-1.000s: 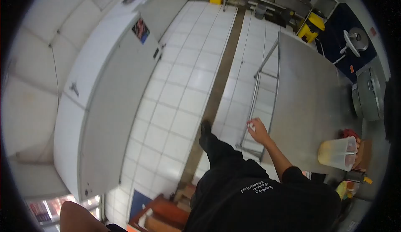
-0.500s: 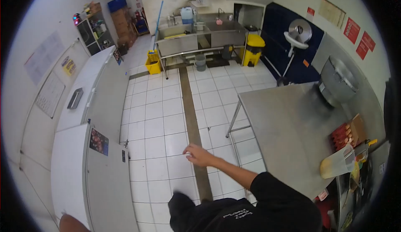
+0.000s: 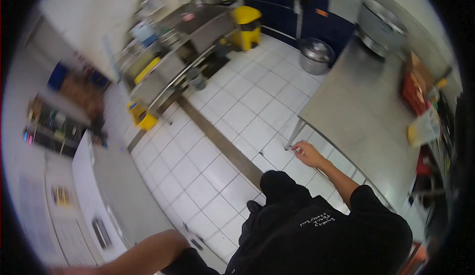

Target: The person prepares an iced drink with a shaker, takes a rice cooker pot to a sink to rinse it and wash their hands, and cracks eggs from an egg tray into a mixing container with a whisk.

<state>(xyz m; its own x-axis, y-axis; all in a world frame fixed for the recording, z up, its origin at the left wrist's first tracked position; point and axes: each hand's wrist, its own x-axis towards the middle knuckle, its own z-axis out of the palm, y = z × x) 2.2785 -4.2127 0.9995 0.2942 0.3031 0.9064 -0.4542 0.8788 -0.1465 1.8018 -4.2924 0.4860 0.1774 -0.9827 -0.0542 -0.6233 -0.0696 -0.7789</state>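
Observation:
My right hand (image 3: pixel 308 154) hangs in the air over the tiled floor, beside the leg of the steel table (image 3: pixel 341 97). Its fingers are loosely bent and apart, with nothing between them. At the lower left my left forearm (image 3: pixel 143 252) reaches across the white chest freezer (image 3: pixel 123 191). Only a smeared bit of my left hand (image 3: pixel 74 270) shows at the bottom edge, and its fingers cannot be made out. A metal tray (image 3: pixel 102 233) lies on the freezer lid.
A steel sink (image 3: pixel 208 30) stands at the back, with a grey bucket (image 3: pixel 196 78) below and yellow bins (image 3: pixel 246 27) (image 3: pixel 143 117) around it. A large pot (image 3: pixel 316 56) is on the floor. On the table are a mixing bowl (image 3: pixel 381 27), an egg carton (image 3: pixel 413 89) and a plastic jug (image 3: pixel 423 129).
The view has turned right and tilted down, closer to the sink and table. My right hand now appears nearer the table leg. More of my left arm has come into view.

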